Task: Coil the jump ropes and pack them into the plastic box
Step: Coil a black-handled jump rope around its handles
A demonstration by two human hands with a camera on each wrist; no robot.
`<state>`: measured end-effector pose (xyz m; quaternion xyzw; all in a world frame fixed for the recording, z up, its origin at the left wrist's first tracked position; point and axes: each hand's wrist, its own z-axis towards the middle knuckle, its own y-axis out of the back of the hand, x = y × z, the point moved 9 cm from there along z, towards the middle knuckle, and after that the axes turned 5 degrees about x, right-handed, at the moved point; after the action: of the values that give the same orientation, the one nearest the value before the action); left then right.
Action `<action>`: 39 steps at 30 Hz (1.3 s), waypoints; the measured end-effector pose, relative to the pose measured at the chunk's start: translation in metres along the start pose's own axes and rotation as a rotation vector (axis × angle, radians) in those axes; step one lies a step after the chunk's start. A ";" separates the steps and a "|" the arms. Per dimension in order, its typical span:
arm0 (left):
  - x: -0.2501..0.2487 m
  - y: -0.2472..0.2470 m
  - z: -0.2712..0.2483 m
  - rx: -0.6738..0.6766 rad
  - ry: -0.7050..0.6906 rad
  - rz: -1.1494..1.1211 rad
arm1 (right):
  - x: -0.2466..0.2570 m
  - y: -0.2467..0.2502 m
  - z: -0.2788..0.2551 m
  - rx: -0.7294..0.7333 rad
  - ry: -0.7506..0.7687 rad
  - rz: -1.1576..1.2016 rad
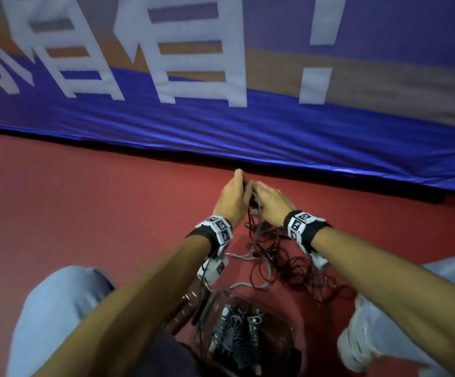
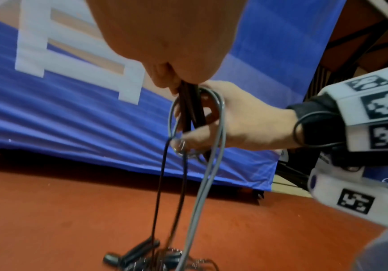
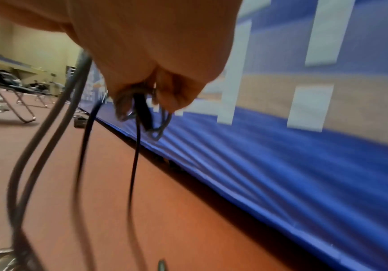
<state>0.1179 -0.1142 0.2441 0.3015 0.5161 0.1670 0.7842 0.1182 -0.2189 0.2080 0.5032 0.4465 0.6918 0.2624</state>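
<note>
My two hands meet above the red floor. The left hand [image 1: 234, 191] grips a pair of dark jump rope handles [image 2: 192, 108]. Against them, my right hand [image 1: 264, 198] pinches a loop of grey rope [image 2: 218, 117]. In the right wrist view the right fingers [image 3: 172, 95] curl round a black handle [image 3: 144, 111] and the grey loop [image 3: 163, 126]. Black cord [image 2: 158, 185] and grey cord hang down to a tangle of ropes [image 1: 289, 265] on the floor. The clear plastic box [image 1: 186, 303] sits between my knees, with coiled ropes [image 1: 237, 338] inside.
A blue banner [image 1: 248, 126] with white letters runs along the floor's far edge, close behind the hands. My knees in light jeans [image 1: 57, 308] and a white shoe [image 1: 357, 346] flank the box. Folding chairs [image 3: 14, 95] stand far off to the left.
</note>
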 end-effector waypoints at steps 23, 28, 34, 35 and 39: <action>-0.117 0.079 0.014 -0.040 0.047 -0.484 | 0.071 0.140 -0.023 -0.243 -0.043 1.050; -0.121 0.007 0.009 0.402 0.160 -0.672 | 0.057 0.150 -0.034 -0.389 -0.207 1.677; -0.139 0.002 -0.008 0.522 0.035 -0.626 | 0.044 0.168 -0.041 -0.360 -0.147 1.927; -0.139 0.007 -0.006 0.504 0.012 -0.610 | 0.042 0.171 -0.042 -0.362 -0.144 1.936; -0.137 0.025 0.001 0.384 -0.020 -0.443 | 0.034 0.175 -0.045 -0.403 -0.165 1.940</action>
<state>0.0632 -0.1736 0.3579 0.3260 0.5836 -0.1123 0.7352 0.0794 -0.2879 0.3737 0.6431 -0.3039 0.6326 -0.3063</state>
